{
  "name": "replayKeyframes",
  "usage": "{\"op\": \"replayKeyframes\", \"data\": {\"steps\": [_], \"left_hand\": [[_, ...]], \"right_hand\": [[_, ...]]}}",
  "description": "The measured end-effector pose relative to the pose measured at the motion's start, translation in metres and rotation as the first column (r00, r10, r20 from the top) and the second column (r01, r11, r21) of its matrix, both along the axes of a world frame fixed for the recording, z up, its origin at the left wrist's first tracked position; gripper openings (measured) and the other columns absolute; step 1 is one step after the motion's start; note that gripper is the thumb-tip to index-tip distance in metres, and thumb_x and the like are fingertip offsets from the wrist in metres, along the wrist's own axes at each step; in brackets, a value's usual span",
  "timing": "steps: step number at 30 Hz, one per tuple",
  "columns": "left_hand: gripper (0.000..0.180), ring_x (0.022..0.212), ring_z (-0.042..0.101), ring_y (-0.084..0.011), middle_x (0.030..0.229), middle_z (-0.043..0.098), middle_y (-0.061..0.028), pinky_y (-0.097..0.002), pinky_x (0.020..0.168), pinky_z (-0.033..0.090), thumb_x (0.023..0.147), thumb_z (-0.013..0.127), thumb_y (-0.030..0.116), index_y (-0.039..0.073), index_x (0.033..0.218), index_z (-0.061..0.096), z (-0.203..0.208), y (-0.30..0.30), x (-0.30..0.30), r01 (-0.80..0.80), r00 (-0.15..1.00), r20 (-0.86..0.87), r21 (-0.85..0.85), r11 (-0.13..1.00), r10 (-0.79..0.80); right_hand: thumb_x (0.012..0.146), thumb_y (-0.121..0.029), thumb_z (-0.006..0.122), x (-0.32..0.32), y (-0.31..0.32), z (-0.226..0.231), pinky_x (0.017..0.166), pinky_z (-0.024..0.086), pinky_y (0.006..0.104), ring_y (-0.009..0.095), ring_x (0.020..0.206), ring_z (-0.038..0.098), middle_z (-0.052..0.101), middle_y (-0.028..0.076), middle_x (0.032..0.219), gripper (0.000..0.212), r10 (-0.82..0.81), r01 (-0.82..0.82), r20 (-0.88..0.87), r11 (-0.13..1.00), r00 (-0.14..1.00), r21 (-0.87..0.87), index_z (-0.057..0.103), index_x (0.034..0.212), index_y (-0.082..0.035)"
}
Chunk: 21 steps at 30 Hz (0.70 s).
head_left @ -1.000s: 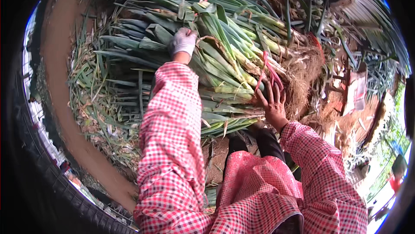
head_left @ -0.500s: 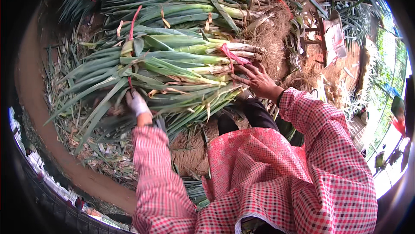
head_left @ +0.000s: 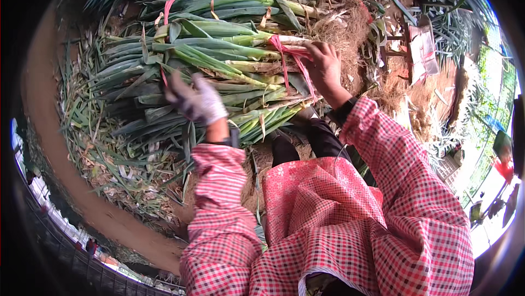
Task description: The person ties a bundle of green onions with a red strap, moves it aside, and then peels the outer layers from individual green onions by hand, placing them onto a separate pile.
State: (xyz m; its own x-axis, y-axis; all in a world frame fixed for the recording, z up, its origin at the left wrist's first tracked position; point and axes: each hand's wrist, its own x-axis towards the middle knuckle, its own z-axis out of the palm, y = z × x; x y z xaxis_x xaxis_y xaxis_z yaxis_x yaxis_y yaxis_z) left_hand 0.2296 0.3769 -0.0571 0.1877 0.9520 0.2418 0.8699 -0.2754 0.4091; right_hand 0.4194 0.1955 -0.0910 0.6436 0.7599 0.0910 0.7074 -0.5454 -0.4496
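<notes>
While the pink tie is pinched by the right hand, the leek bundle is stretched lengthwise to that hand's left, partly covered by the loosely spread left hand.

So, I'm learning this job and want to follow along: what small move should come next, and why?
Probably bring the gloved left hand over to the pink ribbon near the roots: the right hand is at that ribbon, whose strands run down across the stalks, while the left, blurred and spread, looks empty.
</notes>
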Motion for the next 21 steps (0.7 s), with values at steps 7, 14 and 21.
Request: {"op": "replayKeyframes", "data": {"steps": [7, 14, 21], "left_hand": [[0.036, 0.091, 0.050, -0.0340, 0.097, 0.050, -0.0180, -0.0401, 0.082, 0.041, 0.072, 0.066, 0.012, 0.003, 0.100, 0.047, -0.072, -0.111, 0.077, 0.335, 0.873, 0.487, -0.547, 0.767, -0.033], [0.040, 0.086, 0.051, -0.0355, 0.088, 0.049, -0.0156, -0.0426, 0.074, 0.042, 0.066, 0.071, 0.013, 0.004, 0.092, 0.043, -0.074, -0.125, 0.078, 0.267, 0.959, 0.214, -0.478, 0.837, -0.184], [0.015, 0.057, 0.052, -0.0220, 0.062, 0.052, -0.0070, -0.0323, 0.057, 0.044, 0.062, 0.065, 0.002, 0.007, 0.069, 0.053, -0.081, -0.104, 0.096, 0.259, 0.922, 0.379, -0.473, 0.842, -0.071]], "right_hand": [[0.077, -0.022, 0.054, -0.001, 0.021, 0.031, 0.076, 0.039, 0.0403, 0.026, 0.080, 0.054, 0.057, 0.007, 0.075, 0.013, 0.253, -0.248, 0.048, 0.965, 0.966, -0.091, 0.057, 0.074, -0.009], [0.085, -0.015, 0.052, -0.037, -0.012, 0.076, 0.057, 0.042, 0.0270, 0.011, 0.060, 0.049, 0.059, 0.005, 0.068, 0.020, -0.399, 0.352, -0.912, 0.871, 0.100, -0.343, 0.062, 0.092, 0.000], [0.066, 0.006, 0.052, -0.044, -0.029, 0.003, 0.080, 0.035, 0.0390, 0.026, 0.096, 0.048, 0.053, 0.006, 0.097, 0.027, -0.159, 0.184, -0.417, 0.983, 0.895, 0.020, 0.064, 0.081, -0.014]]}}
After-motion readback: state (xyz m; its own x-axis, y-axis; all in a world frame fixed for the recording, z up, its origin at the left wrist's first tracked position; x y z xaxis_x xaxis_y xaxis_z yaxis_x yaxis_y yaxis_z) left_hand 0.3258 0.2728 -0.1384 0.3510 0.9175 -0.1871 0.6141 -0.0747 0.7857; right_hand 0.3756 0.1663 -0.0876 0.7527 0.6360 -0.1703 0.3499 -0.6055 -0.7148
